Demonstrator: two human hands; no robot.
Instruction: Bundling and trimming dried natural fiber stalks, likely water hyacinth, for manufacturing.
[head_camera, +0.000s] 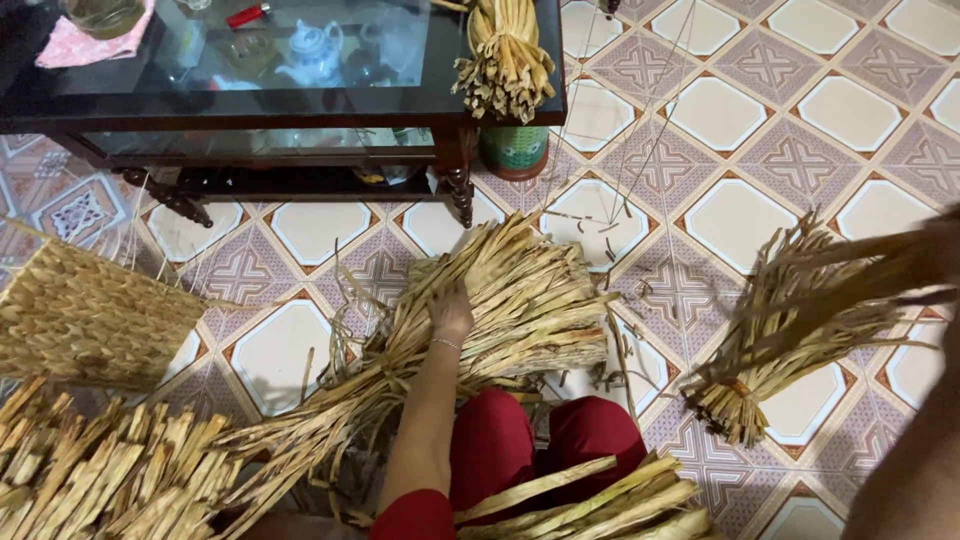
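My left hand (450, 312) reaches forward from a red sleeve and rests on a big pile of dried straw strands (530, 300) lying on the tiled floor. Its fingers are buried among the strands, so its grip is hidden. At the right edge, my blurred right hand (945, 255) holds up a tied bundle of the same straw (790, 320). The bundle's cut ends point down and to the left, above the floor. My knees in red trousers (545, 440) show below the pile.
A woven straw basket (90, 315) sits at the left. Cut straw pieces (100, 470) are heaped at lower left, and another bundle (600, 505) lies across my lap. A dark glass-top table (300, 110) with a teapot and a straw bundle (505, 55) stands ahead, beside a green cylinder (515, 148).
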